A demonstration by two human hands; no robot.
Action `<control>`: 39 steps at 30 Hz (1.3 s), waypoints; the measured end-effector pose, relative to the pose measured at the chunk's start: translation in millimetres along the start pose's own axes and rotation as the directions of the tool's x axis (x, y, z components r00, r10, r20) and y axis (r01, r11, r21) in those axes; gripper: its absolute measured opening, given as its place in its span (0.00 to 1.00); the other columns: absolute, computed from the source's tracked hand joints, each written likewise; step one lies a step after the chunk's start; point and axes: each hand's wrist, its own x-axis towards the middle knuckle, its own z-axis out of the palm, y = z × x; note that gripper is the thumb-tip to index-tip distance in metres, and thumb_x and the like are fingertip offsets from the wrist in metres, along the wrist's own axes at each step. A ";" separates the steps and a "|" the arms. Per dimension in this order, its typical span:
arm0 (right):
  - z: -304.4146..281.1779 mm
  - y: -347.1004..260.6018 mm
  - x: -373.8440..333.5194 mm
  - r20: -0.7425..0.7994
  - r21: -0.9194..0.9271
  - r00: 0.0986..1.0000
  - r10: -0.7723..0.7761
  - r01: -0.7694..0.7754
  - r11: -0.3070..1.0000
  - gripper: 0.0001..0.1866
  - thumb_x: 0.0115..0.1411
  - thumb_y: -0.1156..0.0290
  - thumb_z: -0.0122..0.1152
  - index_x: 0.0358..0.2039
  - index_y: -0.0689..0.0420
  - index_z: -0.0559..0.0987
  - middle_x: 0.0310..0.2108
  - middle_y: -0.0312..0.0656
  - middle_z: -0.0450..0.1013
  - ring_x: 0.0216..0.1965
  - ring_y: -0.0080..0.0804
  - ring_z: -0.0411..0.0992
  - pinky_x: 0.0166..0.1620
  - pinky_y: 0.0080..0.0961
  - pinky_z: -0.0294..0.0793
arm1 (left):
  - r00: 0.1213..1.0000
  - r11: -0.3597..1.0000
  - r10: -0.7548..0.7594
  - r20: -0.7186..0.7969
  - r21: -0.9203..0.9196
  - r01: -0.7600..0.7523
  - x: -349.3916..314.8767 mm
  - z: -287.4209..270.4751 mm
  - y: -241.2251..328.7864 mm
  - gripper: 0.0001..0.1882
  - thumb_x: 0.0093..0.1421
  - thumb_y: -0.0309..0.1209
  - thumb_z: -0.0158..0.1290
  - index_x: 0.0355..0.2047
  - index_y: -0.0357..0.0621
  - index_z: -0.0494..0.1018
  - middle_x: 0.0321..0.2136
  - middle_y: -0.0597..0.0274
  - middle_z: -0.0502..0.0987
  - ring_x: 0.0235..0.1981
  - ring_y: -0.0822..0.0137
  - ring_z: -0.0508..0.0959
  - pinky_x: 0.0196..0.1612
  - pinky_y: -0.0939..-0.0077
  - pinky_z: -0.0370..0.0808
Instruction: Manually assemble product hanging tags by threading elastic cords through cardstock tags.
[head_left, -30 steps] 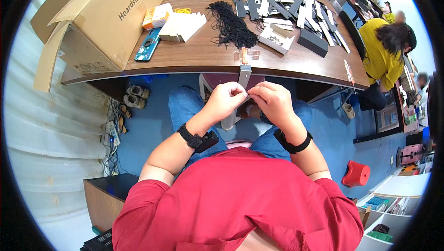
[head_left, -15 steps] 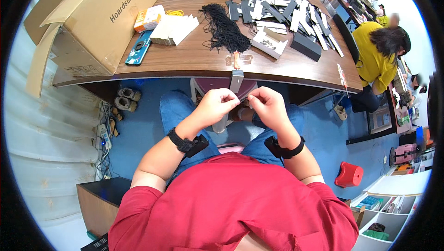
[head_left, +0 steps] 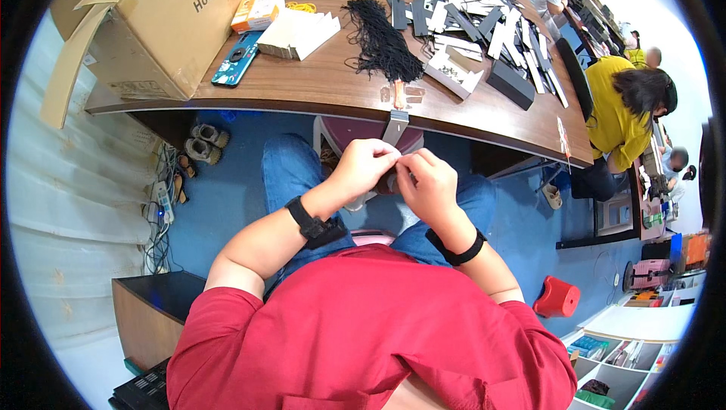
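Note:
My left hand [head_left: 360, 168] and my right hand [head_left: 429, 187] meet over my lap, just in front of the table edge. Thumb and fingers of each are pinched, and the fingertips nearly touch. Whatever lies between them is too small to make out. Right beyond them, a flat metal piece [head_left: 395, 127] hangs at the table edge, below an orange-brown taped spot [head_left: 398, 94]. A bundle of black cords [head_left: 380, 41] spreads over the tabletop behind it. To its right sits an open white box [head_left: 470, 85] with small dark bits inside.
The brown table [head_left: 318, 92] carries a large cardboard box [head_left: 162, 32], a blue phone [head_left: 237, 59], a white card stack [head_left: 302, 34], a black box [head_left: 510, 83] and a pile of black and white strips [head_left: 499, 32]. A person in yellow [head_left: 616, 100] sits at the right. A red stool [head_left: 557, 297] stands on the floor.
My hands have come closer together, and the fingertips now almost touch. The right hand has moved left and turned a little. The whole view has shifted slightly.

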 end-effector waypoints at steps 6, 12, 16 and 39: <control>2.2 5.5 -0.5 -0.142 -0.045 0.988 -0.057 0.051 0.998 0.04 0.47 0.77 0.62 0.26 0.55 0.77 0.23 0.39 0.70 0.21 0.38 0.71 0.24 0.30 0.70 | 0.772 0.489 0.619 0.141 0.700 -0.520 -11.4 2.3 -0.3 0.07 0.56 0.27 0.53 0.30 0.35 0.75 0.27 0.54 0.75 0.29 0.62 0.76 0.32 0.71 0.71; -4.6 8.8 -4.5 0.009 0.171 1.000 0.021 -0.023 0.985 0.04 0.47 0.77 0.62 0.26 0.56 0.77 0.24 0.39 0.71 0.23 0.39 0.73 0.27 0.30 0.73 | 0.980 0.889 0.168 0.108 0.412 -0.198 -11.2 -5.2 0.8 0.05 0.55 0.27 0.56 0.29 0.37 0.75 0.25 0.70 0.74 0.26 0.83 0.69 0.31 0.84 0.70; -9.4 10.1 -1.4 0.175 0.187 0.981 0.079 -0.112 0.976 0.04 0.47 0.76 0.62 0.25 0.57 0.76 0.24 0.41 0.70 0.24 0.41 0.73 0.27 0.31 0.73 | 0.956 0.876 0.254 0.149 0.384 -0.293 -11.1 -5.9 -2.1 0.05 0.54 0.26 0.55 0.29 0.37 0.74 0.23 0.70 0.74 0.25 0.80 0.70 0.28 0.83 0.69; -21.8 36.3 5.1 0.846 0.493 0.532 -0.037 -0.807 -0.325 0.05 0.59 0.72 0.55 0.29 0.59 0.75 0.17 0.33 0.65 0.14 0.18 0.59 0.18 0.15 0.54 | 0.688 0.457 0.694 0.212 0.609 -0.648 -44.2 17.5 13.2 0.03 0.51 0.20 0.56 0.28 0.37 0.73 0.23 0.63 0.69 0.23 0.73 0.70 0.24 0.81 0.66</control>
